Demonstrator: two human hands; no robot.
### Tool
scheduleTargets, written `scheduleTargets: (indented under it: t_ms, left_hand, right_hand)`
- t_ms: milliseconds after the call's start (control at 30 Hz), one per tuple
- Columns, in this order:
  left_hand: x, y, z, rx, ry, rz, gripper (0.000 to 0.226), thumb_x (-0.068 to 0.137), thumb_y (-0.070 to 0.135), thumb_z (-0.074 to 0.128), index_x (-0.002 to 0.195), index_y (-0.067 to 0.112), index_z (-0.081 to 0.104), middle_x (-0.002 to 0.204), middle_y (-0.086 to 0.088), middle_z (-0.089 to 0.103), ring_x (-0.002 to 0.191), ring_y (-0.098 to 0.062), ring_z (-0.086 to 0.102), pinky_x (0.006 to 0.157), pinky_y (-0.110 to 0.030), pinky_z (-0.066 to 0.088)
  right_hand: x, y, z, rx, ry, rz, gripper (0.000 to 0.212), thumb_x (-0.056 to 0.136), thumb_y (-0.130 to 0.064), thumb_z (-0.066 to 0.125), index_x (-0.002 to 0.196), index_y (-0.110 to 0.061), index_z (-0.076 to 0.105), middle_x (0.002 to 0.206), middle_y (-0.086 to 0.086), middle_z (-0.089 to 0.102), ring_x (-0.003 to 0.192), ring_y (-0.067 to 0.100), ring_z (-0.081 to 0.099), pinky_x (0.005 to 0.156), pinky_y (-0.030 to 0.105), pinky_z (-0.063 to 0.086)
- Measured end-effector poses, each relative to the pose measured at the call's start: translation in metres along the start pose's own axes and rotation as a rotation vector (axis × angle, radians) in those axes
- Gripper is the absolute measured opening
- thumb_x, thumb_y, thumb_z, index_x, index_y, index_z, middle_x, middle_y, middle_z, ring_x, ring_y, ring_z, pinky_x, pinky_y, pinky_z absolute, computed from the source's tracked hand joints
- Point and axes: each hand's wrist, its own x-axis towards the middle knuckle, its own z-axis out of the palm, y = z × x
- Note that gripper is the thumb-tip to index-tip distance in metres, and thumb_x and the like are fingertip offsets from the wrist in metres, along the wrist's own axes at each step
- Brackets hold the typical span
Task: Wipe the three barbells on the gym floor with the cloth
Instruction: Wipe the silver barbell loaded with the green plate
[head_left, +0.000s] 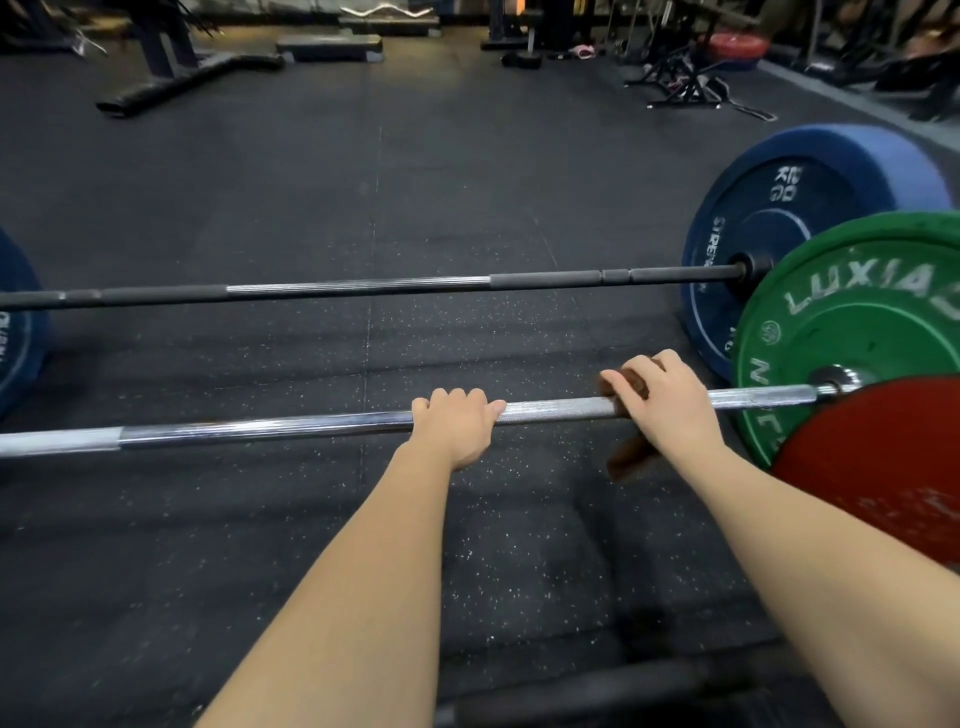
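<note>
A silver barbell (291, 428) lies across the black rubber floor in front of me, with a green plate (852, 322) on its right end. My left hand (457, 423) grips the bar near its middle. My right hand (665, 402) holds a brown cloth (631, 457) wrapped over the bar, a little to the right of the left hand. Behind it lies a black barbell (363, 287) with blue plates (769, 208). A third dark bar (597, 691) shows at the bottom edge, with a red plate (878, 467) at the right.
Gym benches (171, 78), a step platform (330, 48) and racks (680, 83) stand at the far end of the room. A curl bar (384, 10) lies at the back. Open rubber floor (363, 182) stretches beyond the black barbell.
</note>
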Motion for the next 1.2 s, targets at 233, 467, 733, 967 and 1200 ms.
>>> scheduleTargets:
  t_ms: [233, 467, 733, 967, 1200]
  left_hand:
    - [0.0, -0.014, 0.004, -0.048, 0.015, 0.073, 0.04, 0.111, 0.037, 0.023, 0.134, 0.022, 0.053, 0.124, -0.005, 0.058, 0.114, -0.027, 0.047, 0.104, -0.042, 0.034]
    - [-0.015, -0.069, 0.003, 0.025, 0.09, -0.039, 0.06, 0.101, 0.071, 0.024, 0.13, 0.031, 0.058, 0.128, 0.003, 0.061, 0.122, -0.025, 0.048, 0.106, -0.05, 0.029]
    - [-0.016, -0.066, 0.0, 0.037, 0.006, -0.041, 0.056, 0.105, 0.063, 0.021, 0.14, 0.026, 0.046, 0.141, -0.004, 0.05, 0.13, -0.031, 0.04, 0.114, -0.055, 0.024]
    - [-0.021, -0.066, 0.001, 0.043, 0.015, -0.032, 0.056, 0.107, 0.059, 0.019, 0.142, 0.024, 0.044, 0.142, -0.005, 0.048, 0.131, -0.03, 0.039, 0.114, -0.054, 0.022]
    - [-0.021, -0.064, -0.001, 0.027, -0.001, -0.047, 0.054, 0.108, 0.056, 0.017, 0.141, 0.023, 0.044, 0.144, -0.005, 0.046, 0.132, -0.03, 0.037, 0.114, -0.054, 0.022]
  right_hand:
    - [-0.01, -0.027, 0.01, -0.077, 0.093, 0.181, 0.034, 0.1, -0.047, 0.058, 0.103, -0.014, 0.067, 0.103, 0.007, 0.052, 0.091, 0.022, 0.043, 0.076, 0.036, 0.047]
    - [-0.021, -0.11, 0.049, -0.038, 0.149, 0.021, 0.03, 0.096, -0.045, 0.065, 0.092, -0.015, 0.069, 0.091, 0.007, 0.055, 0.079, 0.027, 0.051, 0.063, 0.034, 0.047]
    - [-0.012, -0.093, 0.032, -0.025, -0.048, -0.088, 0.032, 0.099, -0.051, 0.057, 0.101, -0.02, 0.067, 0.096, 0.002, 0.052, 0.086, 0.026, 0.055, 0.075, 0.039, 0.052]
    - [-0.015, -0.058, 0.013, -0.083, 0.026, 0.149, 0.031, 0.101, -0.046, 0.055, 0.104, -0.017, 0.066, 0.1, 0.003, 0.049, 0.091, 0.021, 0.048, 0.075, 0.034, 0.044]
    - [-0.026, -0.139, 0.06, 0.024, 0.126, -0.037, 0.029, 0.095, -0.043, 0.067, 0.089, -0.015, 0.07, 0.089, 0.006, 0.055, 0.078, 0.026, 0.051, 0.064, 0.036, 0.046]
